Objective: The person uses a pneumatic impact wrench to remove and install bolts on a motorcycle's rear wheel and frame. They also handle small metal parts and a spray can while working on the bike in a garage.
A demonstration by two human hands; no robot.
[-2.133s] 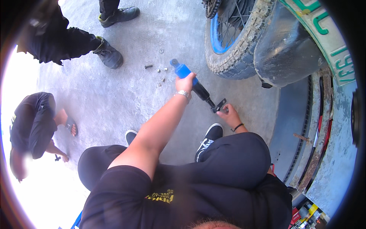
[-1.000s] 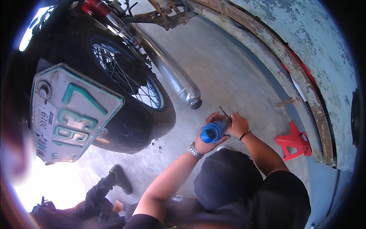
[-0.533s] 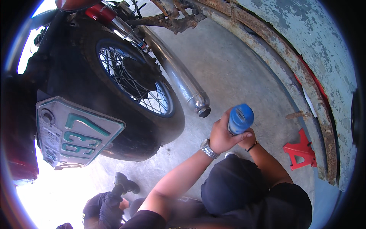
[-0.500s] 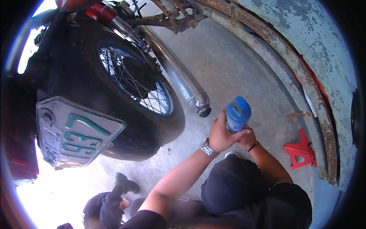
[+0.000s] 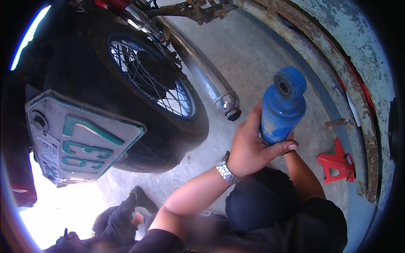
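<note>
A worn blue shock absorber (image 5: 280,116), with a round mounting eye and dark bushing at its top, is held up in front of me, tilted toward the right. My left hand (image 5: 249,147), with a metal watch on its wrist, wraps round the body, its thumb across the lower front. My right hand (image 5: 290,137) is at the lower end, closed on it; the shock absorber and my left hand hide most of its fingers. A black rounded shape (image 5: 261,200) sits beneath my hands.
On the left are a motorcycle's rear tyre (image 5: 185,145), number plate (image 5: 84,139) and chrome exhaust (image 5: 206,76). A rusty, peeling vehicle panel (image 5: 358,50) curves along the right, near a red jack stand (image 5: 337,162). Another person's dark-clothed leg (image 5: 122,215) shows at lower left.
The shock absorber has risen toward me, so it looks larger, and its mounting eye is now sharp. My left hand came up with it, while my right hand became mostly hidden. The view shifted slightly.
</note>
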